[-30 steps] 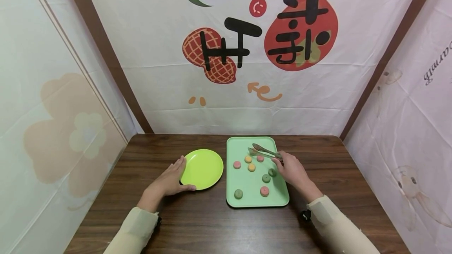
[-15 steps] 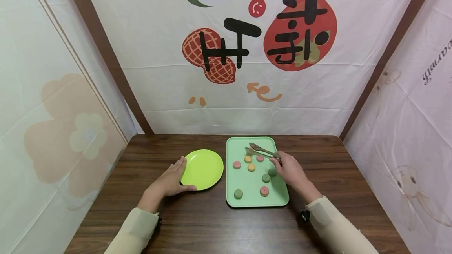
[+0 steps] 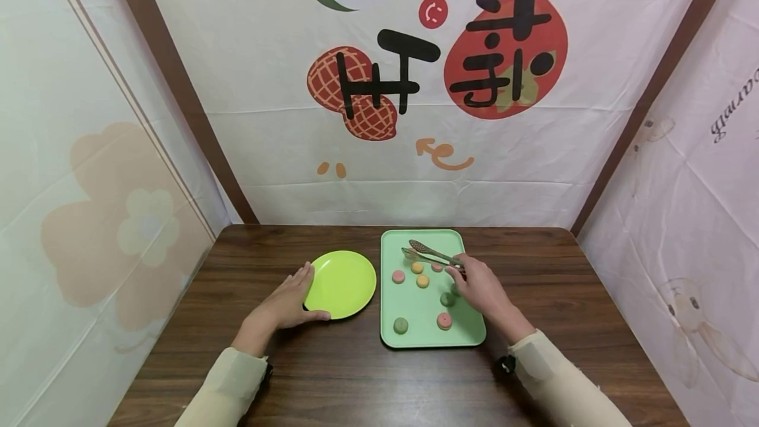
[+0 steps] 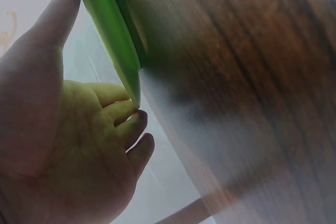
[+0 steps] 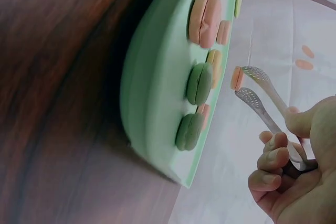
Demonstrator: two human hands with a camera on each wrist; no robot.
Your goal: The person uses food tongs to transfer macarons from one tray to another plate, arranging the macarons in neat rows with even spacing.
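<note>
My left hand [image 3: 287,300] rests against the left rim of a lime-green plate [image 3: 344,285], fingers at its far left side and thumb along its near edge. In the left wrist view, the fingertips touch the plate's rim [image 4: 113,40]. My right hand [image 3: 483,288] grips metal serving tongs [image 3: 435,256] with perforated tips, above a pale green tray [image 3: 415,331]. Between the tong tips, the right wrist view shows a pinkish macaron [image 5: 237,78], raised off the tray. Pink, yellow and green macarons lie on the tray, including a green one [image 3: 400,325] and a yellow one [image 3: 422,281].
Plate and tray lie side by side on a dark wooden table [image 3: 332,374], a narrow gap between them. A white printed cloth [image 3: 379,196] hangs behind the table's far edge, with more cloth at both sides.
My right hand has moved a little to the left over the tray, carrying the tongs and the macaron. The left hand, plate and tray have stayed in place.
</note>
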